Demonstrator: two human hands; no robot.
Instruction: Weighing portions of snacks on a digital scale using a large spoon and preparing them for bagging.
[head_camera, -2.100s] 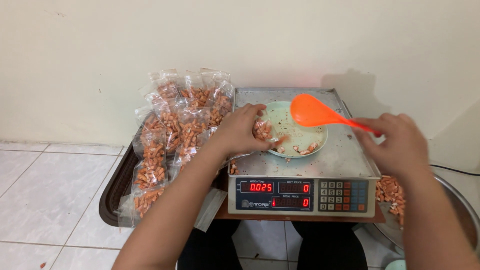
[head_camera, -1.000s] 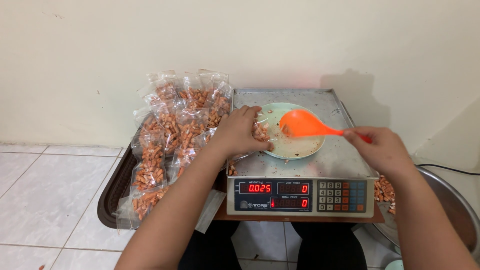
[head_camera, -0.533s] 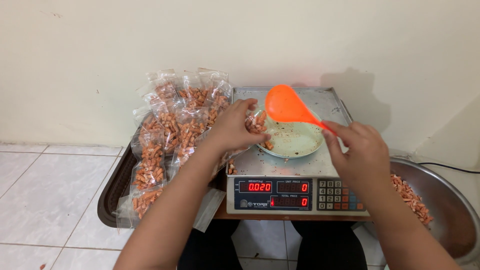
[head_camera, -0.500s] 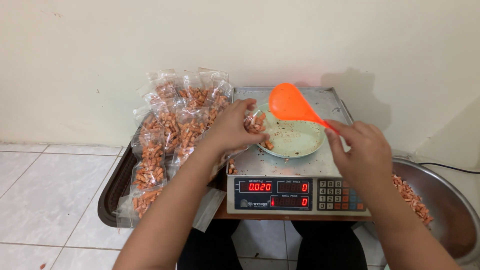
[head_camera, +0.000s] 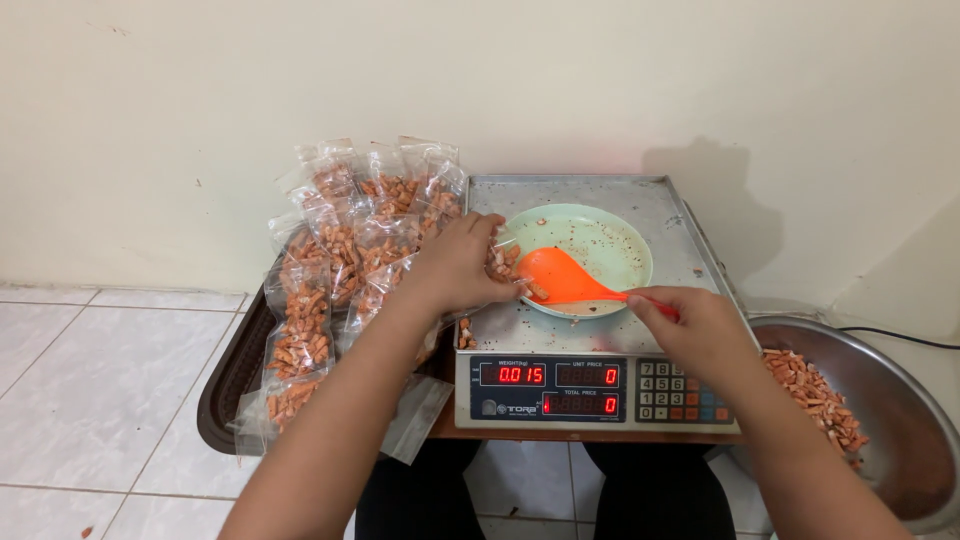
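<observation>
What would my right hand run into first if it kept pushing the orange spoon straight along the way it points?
Probably the left hand with its small bag of snacks: the right hand aims the spoon leftward across the plate, bowl already about touching the bag.

Viewpoint: head-worn, above and just in front of the scale (head_camera: 597, 300)
Facing: downward, toward the wall behind the scale
Nearness: close
</observation>
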